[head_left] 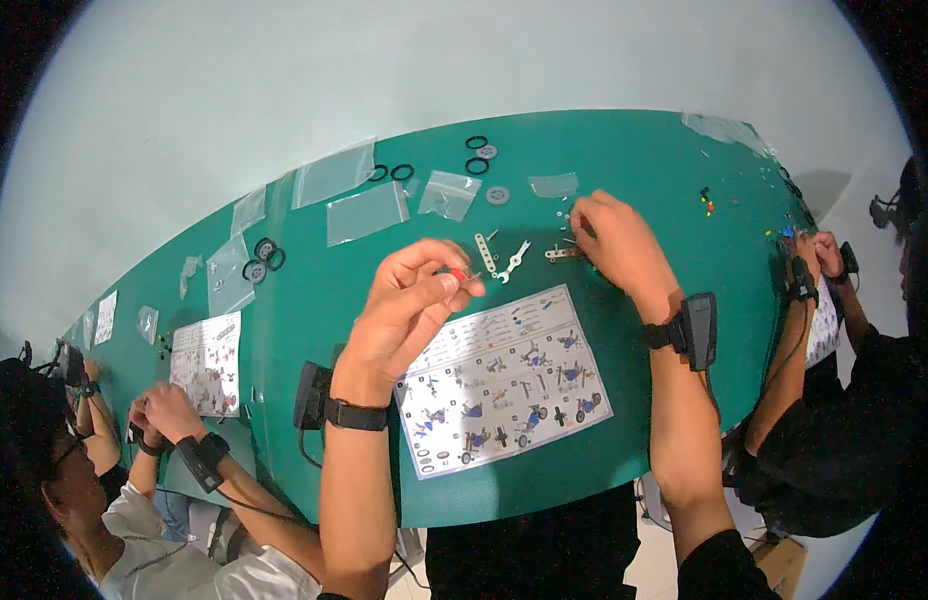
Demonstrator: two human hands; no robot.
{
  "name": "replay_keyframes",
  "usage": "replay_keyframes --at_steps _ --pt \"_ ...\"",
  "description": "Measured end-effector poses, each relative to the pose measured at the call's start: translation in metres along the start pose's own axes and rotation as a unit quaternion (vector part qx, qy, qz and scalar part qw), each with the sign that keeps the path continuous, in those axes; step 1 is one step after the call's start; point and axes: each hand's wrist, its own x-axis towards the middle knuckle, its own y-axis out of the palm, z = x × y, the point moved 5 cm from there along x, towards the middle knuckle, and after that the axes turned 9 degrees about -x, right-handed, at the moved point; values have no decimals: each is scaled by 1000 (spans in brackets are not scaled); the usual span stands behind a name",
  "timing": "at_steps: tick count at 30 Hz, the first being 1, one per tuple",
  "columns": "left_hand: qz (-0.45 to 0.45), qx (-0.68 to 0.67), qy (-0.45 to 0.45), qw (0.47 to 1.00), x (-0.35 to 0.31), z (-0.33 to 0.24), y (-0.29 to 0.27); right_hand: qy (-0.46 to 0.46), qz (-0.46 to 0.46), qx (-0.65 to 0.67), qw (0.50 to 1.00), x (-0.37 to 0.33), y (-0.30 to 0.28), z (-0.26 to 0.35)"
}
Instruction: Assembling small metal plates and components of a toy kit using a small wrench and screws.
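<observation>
My left hand (pixel 409 300) is raised over the instruction sheet (pixel 504 390), with its fingertips pinched on a small red piece (pixel 458 273). A thin, shiny bit sticks out beside that piece, too small to make out. Farther right, my right hand (pixel 616 240) reaches down to the table with its fingers curled together among small metal bits. Whatever its fingertips pinch is hidden. Close to them lies a short perforated strip (pixel 561 254). A longer perforated strip (pixel 485 252) and a small white wrench (pixel 516 262) rest between my hands.
Beyond my hands lie a clear zip bag (pixel 450 195), grey wheel hubs (pixel 498 195) and black tyre rings (pixel 403 172). More plastic bags (pixel 368 213) spread to the left. People work at both sides; the left one's hands (pixel 172 412) are over another sheet (pixel 206 365).
</observation>
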Motion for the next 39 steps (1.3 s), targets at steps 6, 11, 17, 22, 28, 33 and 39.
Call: replay_keyframes --at_steps 6,11,17,22,28,33,39 --pt "40 -6 -2 999 -1 3 5 3 12 150 989 3 -10 17" --pt "92 -84 -10 992 0 5 10 14 120 555 823 -8 -21 87" --pt "124 -79 -23 989 0 5 9 -8 184 658 730 -15 -17 106" --pt "108 -107 -23 988 -3 5 12 -29 179 654 734 -16 -25 114" --pt "110 -119 -21 987 -2 4 13 -14 168 665 728 -19 -27 114" --pt "91 -129 -20 987 0 10 8 -21 128 691 711 -19 -38 119" --pt "22 -73 15 997 1 10 8 19 116 654 748 -18 -35 114"
